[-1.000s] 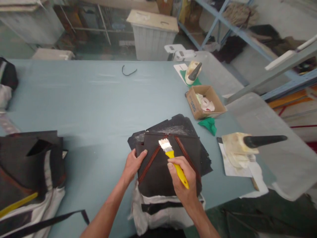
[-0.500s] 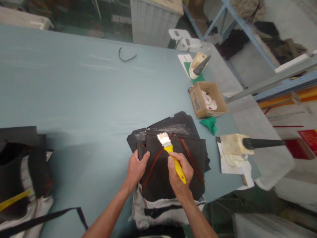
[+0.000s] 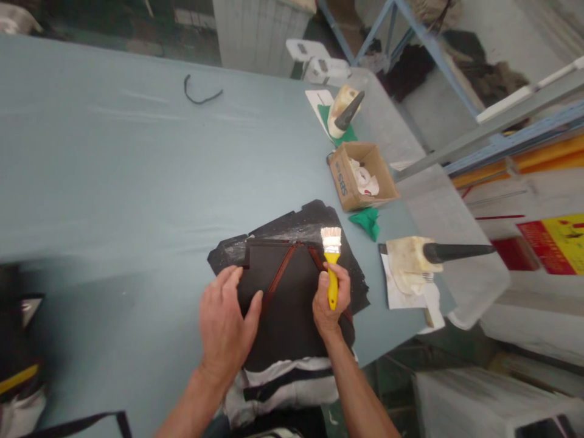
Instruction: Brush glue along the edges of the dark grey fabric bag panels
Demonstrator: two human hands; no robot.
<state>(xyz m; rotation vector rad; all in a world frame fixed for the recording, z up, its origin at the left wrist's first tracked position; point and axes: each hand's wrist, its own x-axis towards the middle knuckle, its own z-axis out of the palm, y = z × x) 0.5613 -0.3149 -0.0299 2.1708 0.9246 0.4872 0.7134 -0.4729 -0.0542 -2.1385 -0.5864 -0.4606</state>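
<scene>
My right hand (image 3: 332, 297) is closed around the yellow handle of a paintbrush (image 3: 333, 267), whose pale, coated bristles point away from me over the right part of a dark panel (image 3: 292, 310). Reddish-brown zipper-like strips run slantwise across this panel, and grey-and-black fabric (image 3: 292, 383) hangs from its near edge. My left hand (image 3: 225, 325) rests at the panel's left edge, thumb apart from the fingers. Under the far edge lies a larger black sheet (image 3: 314, 213) with whitish smears along it.
A cardboard box (image 3: 344, 182) holding tape stands beyond the panel, beside a green scrap (image 3: 366, 222). Two pale containers with dark spouts, one near (image 3: 410, 258) and one far (image 3: 342, 112), stand along the table's right side. A dark bag (image 3: 18, 340) is at the left.
The brush has moved right and turned more upright in my right hand. My left hand has shifted from a pinch on the panel's edge to lying over it. The view has swung right.
</scene>
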